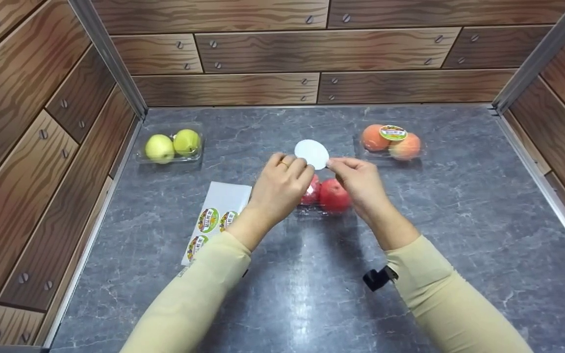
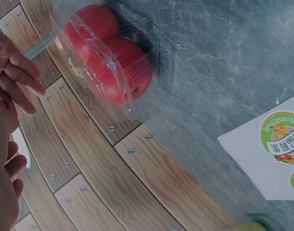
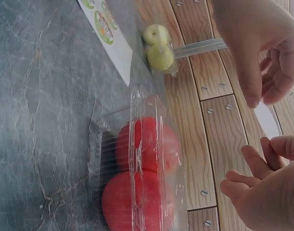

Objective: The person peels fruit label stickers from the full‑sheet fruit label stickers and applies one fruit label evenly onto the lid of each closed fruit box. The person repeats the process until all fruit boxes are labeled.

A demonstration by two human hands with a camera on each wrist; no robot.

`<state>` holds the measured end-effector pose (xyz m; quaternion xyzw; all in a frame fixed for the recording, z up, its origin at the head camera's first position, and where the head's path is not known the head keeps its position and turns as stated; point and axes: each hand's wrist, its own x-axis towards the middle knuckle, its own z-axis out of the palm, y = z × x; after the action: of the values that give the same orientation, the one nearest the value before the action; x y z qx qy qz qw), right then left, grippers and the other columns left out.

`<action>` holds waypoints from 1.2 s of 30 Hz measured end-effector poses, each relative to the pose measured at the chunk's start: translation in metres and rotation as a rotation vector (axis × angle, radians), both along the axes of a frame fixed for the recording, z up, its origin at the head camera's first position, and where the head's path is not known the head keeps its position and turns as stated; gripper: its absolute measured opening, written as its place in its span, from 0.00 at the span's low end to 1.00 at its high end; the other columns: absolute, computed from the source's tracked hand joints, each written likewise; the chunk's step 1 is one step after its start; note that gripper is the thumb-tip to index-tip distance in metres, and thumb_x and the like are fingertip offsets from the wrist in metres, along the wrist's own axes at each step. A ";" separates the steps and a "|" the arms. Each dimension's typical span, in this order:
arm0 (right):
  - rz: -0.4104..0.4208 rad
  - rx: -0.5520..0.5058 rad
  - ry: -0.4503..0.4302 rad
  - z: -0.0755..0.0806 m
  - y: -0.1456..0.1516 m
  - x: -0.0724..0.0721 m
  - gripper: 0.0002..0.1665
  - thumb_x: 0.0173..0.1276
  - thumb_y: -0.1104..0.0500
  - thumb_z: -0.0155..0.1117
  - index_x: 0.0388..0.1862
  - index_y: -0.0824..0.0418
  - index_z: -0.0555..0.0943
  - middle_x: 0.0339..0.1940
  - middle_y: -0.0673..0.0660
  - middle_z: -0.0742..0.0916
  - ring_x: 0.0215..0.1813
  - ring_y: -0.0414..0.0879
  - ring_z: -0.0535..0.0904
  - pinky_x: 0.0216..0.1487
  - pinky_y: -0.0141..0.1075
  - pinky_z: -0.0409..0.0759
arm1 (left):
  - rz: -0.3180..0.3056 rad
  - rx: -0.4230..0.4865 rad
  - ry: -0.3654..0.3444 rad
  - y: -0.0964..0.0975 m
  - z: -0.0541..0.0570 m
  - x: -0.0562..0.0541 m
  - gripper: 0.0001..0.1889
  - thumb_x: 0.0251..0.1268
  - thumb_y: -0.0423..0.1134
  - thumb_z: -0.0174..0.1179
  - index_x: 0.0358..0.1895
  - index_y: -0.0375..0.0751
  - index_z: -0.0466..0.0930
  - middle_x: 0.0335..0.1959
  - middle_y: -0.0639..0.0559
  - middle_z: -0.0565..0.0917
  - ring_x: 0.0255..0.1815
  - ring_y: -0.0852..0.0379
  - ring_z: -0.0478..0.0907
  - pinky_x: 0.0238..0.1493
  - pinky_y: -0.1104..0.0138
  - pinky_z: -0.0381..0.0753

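In the head view an oval sticker [image 1: 311, 153], its white side showing, is held up between both hands over a clear plastic box [image 1: 314, 212]. My left hand [image 1: 282, 184] pinches one edge of it, as the right wrist view shows. At the opposite edge, the thumb and index finger of my right hand [image 1: 361, 184] pinch the sticker. Two red apples [image 1: 335, 195] lie inside the box below, partly covered by the hands in the head view; its lid looks closed in the right wrist view.
Left of the hands lies a white sheet [image 1: 228, 192] with several fruit labels, partly under the left forearm. A clear box of two yellow-green pears [image 1: 187, 142] stands back left. At back right, a box of two orange-red fruits [image 1: 405, 146] carries a label [image 1: 393, 132]. Wood-patterned walls enclose the table.
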<state>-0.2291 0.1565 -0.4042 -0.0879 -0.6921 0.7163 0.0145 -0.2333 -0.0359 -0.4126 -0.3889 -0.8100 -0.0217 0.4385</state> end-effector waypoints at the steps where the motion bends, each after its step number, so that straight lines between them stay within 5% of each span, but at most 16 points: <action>1: 0.006 -0.002 -0.007 0.000 0.000 0.000 0.08 0.73 0.63 0.70 0.43 0.68 0.91 0.34 0.47 0.88 0.41 0.40 0.76 0.43 0.28 0.77 | -0.001 -0.014 0.006 0.001 0.000 0.000 0.06 0.74 0.35 0.61 0.37 0.39 0.85 0.34 0.48 0.84 0.36 0.48 0.83 0.46 0.57 0.82; 15: 0.036 0.003 -0.048 0.001 -0.002 0.003 0.11 0.72 0.62 0.70 0.45 0.69 0.91 0.34 0.47 0.88 0.38 0.37 0.77 0.38 0.27 0.77 | 0.008 -0.087 0.024 0.005 -0.002 -0.002 0.07 0.74 0.34 0.58 0.38 0.40 0.85 0.35 0.47 0.83 0.38 0.47 0.82 0.50 0.55 0.81; 36: 0.041 -0.001 -0.049 -0.001 -0.003 0.005 0.12 0.72 0.62 0.70 0.47 0.70 0.91 0.33 0.46 0.88 0.38 0.38 0.75 0.38 0.26 0.75 | -0.016 0.003 0.007 0.005 -0.004 -0.003 0.08 0.73 0.37 0.64 0.34 0.40 0.84 0.31 0.48 0.83 0.35 0.47 0.82 0.49 0.55 0.82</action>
<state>-0.2246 0.1536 -0.4051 -0.0912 -0.6935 0.7145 -0.0173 -0.2364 -0.0313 -0.4168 -0.3950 -0.8052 -0.0250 0.4416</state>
